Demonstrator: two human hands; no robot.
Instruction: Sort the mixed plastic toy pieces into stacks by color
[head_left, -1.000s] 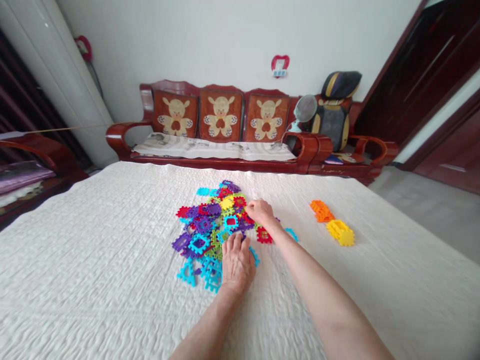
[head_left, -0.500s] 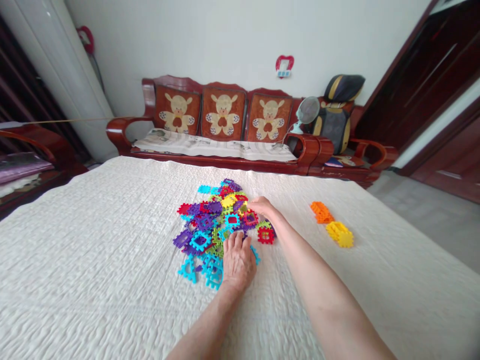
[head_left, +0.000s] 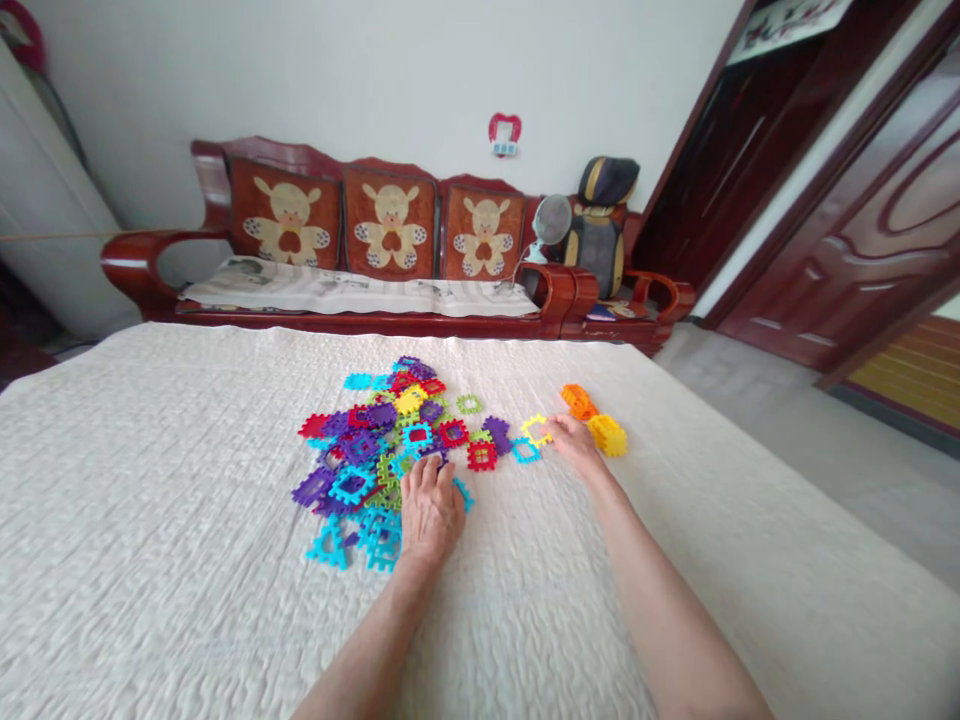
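Observation:
My right hand (head_left: pixel 577 446) pinches the edge of a yellow square frame-shaped building piece (head_left: pixel 535 431), just left of the yellow stack. Below that piece a light-blue frame piece (head_left: pixel 526 451) lies on the cloth. My left hand (head_left: pixel 433 506) lies over the lower right of a heap of interlocking plastic pieces (head_left: pixel 360 445), palm down with fingers slightly bent and apart. It covers part of a blue piece (head_left: pixel 463 494). Purple, blue, red and green pieces make up most of the heap, with a solid yellow one (head_left: pixel 411 399) near its top.
An orange stack (head_left: pixel 577 401) and a yellow stack (head_left: pixel 607 436) of pieces stand on the right of the quilted white table cover (head_left: pixel 187 480). Behind the table are a wooden sofa (head_left: pixel 337 325) with bear cushions and a small fan (head_left: pixel 552 220).
My right hand has moved right from the heap towards the stacks, bringing the yellow frame piece. Several pieces now lie spread out right of the heap. My view has turned right.

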